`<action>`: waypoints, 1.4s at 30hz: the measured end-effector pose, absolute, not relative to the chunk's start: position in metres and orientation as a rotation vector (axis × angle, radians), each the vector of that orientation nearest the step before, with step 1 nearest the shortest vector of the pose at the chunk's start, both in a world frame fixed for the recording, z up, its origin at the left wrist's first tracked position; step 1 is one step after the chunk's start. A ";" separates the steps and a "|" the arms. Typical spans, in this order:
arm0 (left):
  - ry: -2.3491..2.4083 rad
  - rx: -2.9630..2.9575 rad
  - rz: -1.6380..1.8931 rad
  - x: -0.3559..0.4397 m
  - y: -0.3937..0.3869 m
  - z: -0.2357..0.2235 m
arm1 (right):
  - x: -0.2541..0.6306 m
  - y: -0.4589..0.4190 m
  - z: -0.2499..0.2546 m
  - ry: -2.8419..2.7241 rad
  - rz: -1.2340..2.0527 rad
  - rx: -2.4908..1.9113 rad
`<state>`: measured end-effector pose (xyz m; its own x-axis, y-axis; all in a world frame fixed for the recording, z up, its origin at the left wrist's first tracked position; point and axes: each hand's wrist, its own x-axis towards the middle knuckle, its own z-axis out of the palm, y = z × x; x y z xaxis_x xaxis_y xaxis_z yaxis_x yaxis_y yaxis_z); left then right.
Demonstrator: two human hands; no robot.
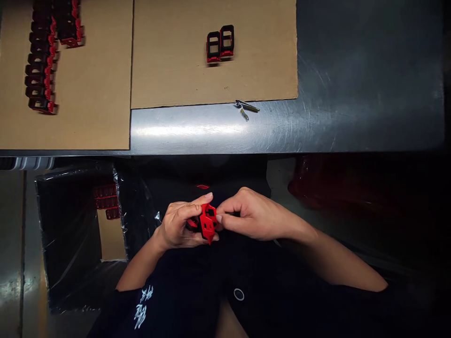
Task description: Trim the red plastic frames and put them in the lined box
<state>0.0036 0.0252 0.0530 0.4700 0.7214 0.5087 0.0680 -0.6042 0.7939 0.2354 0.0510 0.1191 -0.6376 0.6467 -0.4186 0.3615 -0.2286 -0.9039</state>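
Observation:
A red and black plastic part point(208, 224) is held up in front of my lap, below the table's front edge. My left hand point(181, 223) is closed around its left side, thumb on top and fingers beneath. From the right, my right hand point(252, 215) pinches with thumb and forefinger against the part's right edge. Whether a small piece sits between those fingertips is hidden. Two similar red and black frames point(220, 44) stand side by side on the cardboard sheet point(169, 61) ahead.
Rows of matching parts point(40, 77) line the left cardboard point(95, 98). A small metal tool point(247, 106) lies at the cardboard's edge on the metal table point(338, 103). Low on the left, a box lined with black plastic point(70, 234) holds several red parts point(106, 202).

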 end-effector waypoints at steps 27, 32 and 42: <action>0.705 1.439 1.013 0.005 0.014 0.033 | 0.210 0.036 0.082 -0.671 2.441 -0.997; 0.706 1.420 0.994 0.004 0.013 0.030 | 0.210 0.035 0.079 -0.646 2.441 -0.997; 0.708 1.402 0.999 0.006 0.015 0.030 | 0.209 0.034 0.075 -0.655 2.416 -0.972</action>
<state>0.0057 0.0155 0.0305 0.4436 0.8827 0.1552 -0.1457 -0.0999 0.9843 0.2086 0.0344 0.0750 -0.6491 0.5642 -0.5102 -0.2290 -0.7845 -0.5763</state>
